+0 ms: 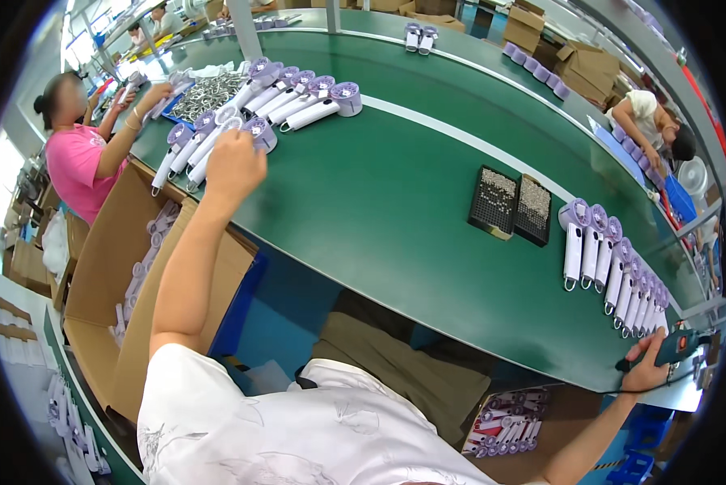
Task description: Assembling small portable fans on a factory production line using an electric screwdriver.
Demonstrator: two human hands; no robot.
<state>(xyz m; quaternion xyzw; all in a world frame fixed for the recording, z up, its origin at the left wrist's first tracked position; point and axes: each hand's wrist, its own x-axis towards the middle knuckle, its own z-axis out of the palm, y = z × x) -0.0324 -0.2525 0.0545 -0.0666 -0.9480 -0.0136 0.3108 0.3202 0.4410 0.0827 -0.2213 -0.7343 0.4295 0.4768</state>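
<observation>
My left hand (237,166) reaches to a group of white-and-purple handheld fans (310,113) at the far left of the green table. Its fingers are curled closed beside a fan with a purple head (259,136). The back of the hand hides what they hold, if anything. At the right end of the table, my right hand (646,372) is wrapped around a dark green power drill (676,347). Just beyond it a row of similar fans (605,242) lies side by side, wrist loops toward me.
Two black trays of small screws (492,202) sit on the green table (363,210). A blue tray of metal parts (209,97) is near a pink-shirted co-worker (80,162). An open carton (96,299) holding fans stands at left; another carton (508,420) is under the table.
</observation>
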